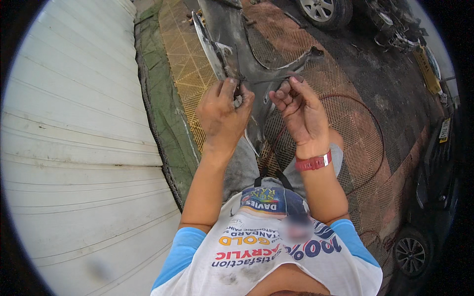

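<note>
Patterned floor matting (340,79) lay beneath one dark panel (223,30), upper centre; left hand (222,116) pinched a pale scrap (238,101); right hand (303,116) curled, hold unclear; fingerwork seemed underway, likely wanting steadiness.

The dull, dark grey car fender (243,60), pale along its left edge, stretches lengthwise, its wheel-arch curve (261,72) opening far-right.

Red wristband (313,162), light-blue sleeves (183,246)

The left hand (223,114) shows its back, fingers curled; the right hand (302,114) shows its palm, fingers bent.
</note>
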Tool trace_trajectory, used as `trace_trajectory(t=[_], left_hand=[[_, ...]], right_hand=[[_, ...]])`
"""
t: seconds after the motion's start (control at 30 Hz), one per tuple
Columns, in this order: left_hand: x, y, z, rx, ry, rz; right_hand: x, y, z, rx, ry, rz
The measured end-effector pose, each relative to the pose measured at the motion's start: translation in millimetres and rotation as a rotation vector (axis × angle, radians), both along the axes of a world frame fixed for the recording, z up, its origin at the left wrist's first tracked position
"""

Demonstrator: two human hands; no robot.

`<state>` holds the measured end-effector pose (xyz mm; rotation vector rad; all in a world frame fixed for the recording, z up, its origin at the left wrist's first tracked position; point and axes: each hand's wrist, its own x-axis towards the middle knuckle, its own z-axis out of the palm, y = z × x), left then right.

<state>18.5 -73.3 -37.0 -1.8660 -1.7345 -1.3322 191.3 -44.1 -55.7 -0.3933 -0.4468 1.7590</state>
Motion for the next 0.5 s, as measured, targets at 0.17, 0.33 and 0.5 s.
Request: trace_trajectory(t=[0.17, 0.33, 0.5], left_hand=[[1.3, -5.9, 2.7, -0.046, -0.144, -0.038], [4.4, -2.6, 0.8, 0.007, -0.281, -0.046], [6.0, 1.2, -1.9, 0.010, -0.231, -0.057]], right_hand=[[-8.0, -6.9, 1.1, 0.064, -0.122, -0.100], [9.0, -2.5, -11.6, 0.257, -0.533, -0.231], [21.3, 13.4, -43.4, -0.026, -0.418, -0.096]])
